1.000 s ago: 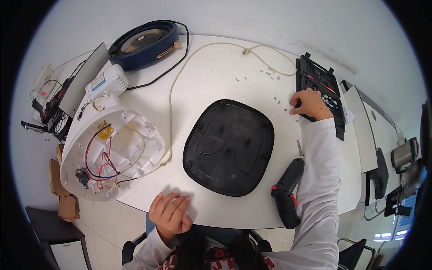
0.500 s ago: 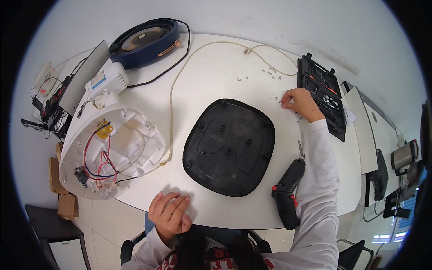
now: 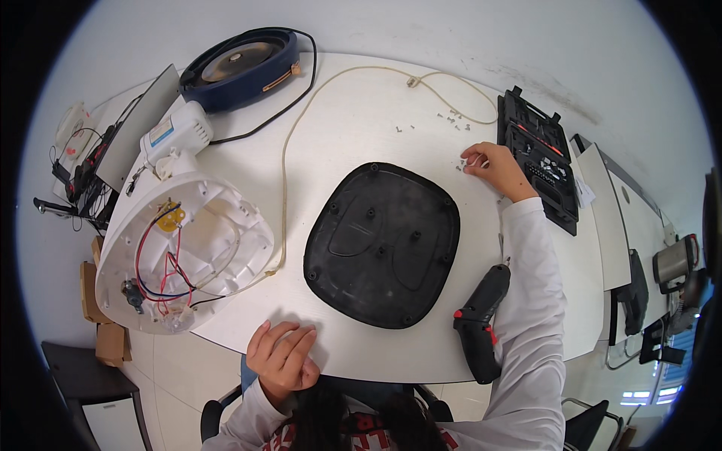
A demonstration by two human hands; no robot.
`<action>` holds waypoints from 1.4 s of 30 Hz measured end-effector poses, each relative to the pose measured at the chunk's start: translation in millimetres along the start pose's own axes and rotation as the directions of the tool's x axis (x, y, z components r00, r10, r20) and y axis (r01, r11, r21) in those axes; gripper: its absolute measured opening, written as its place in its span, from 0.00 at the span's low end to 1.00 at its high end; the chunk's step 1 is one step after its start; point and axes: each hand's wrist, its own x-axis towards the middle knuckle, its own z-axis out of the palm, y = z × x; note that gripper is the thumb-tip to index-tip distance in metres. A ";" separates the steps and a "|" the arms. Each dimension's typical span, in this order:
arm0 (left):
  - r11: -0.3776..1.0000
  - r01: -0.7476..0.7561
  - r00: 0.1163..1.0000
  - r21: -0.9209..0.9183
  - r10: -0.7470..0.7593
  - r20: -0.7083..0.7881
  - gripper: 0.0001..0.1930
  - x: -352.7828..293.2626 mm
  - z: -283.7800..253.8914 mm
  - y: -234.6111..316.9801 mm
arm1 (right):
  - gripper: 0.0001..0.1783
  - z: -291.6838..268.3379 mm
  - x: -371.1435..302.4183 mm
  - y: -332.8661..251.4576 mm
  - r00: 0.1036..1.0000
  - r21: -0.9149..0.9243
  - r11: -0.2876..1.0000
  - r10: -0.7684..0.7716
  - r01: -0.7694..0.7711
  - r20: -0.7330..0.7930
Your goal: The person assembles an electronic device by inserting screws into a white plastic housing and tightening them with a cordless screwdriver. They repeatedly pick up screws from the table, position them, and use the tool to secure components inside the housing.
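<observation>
My right hand (image 3: 489, 168) reaches over the right side of the white table, thumb and fingertips slightly apart around small screws (image 3: 459, 167). Whether a fingertip touches one of them is too small to make out. My left hand (image 3: 283, 356) rests at the table's front edge, holding nothing, its fingers loosely bent and apart. Between my hands lies a black rounded plastic base plate (image 3: 382, 246) with several screw posts. A black cordless screwdriver (image 3: 481, 319) with red buttons lies beside my right forearm, its bit toward the far side.
An upturned white plastic housing (image 3: 252, 248) with exposed wires stands at the left. Behind it sits a dark blue round appliance (image 3: 241, 68). A cream cord (image 3: 287, 150) curves across the table. More screws (image 3: 451, 119) lie near an opened black tool case (image 3: 538, 158) at far right.
My right hand has shifted slightly left and away from me, toward the screws, and its fingertips have parted. My left hand has stayed in place.
</observation>
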 end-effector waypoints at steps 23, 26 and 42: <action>1.000 0.000 1.000 -0.002 0.000 -0.002 0.15 0.7 0.0 0.1 | 0.06 10.5 1.3 -1.8 0.997 -0.133 0.991 -0.027 0.017 -0.077; 1.000 -0.004 1.000 0.004 0.004 -0.002 0.15 0.9 -0.6 0.7 | 0.05 4.6 -1.1 12.5 0.991 -0.148 0.989 -0.032 0.012 -0.128; 1.000 0.001 1.000 0.001 -0.001 0.008 0.15 0.6 -1.2 0.3 | 0.05 -15.8 -6.2 0.1 0.998 -0.307 0.951 0.027 -0.044 -0.061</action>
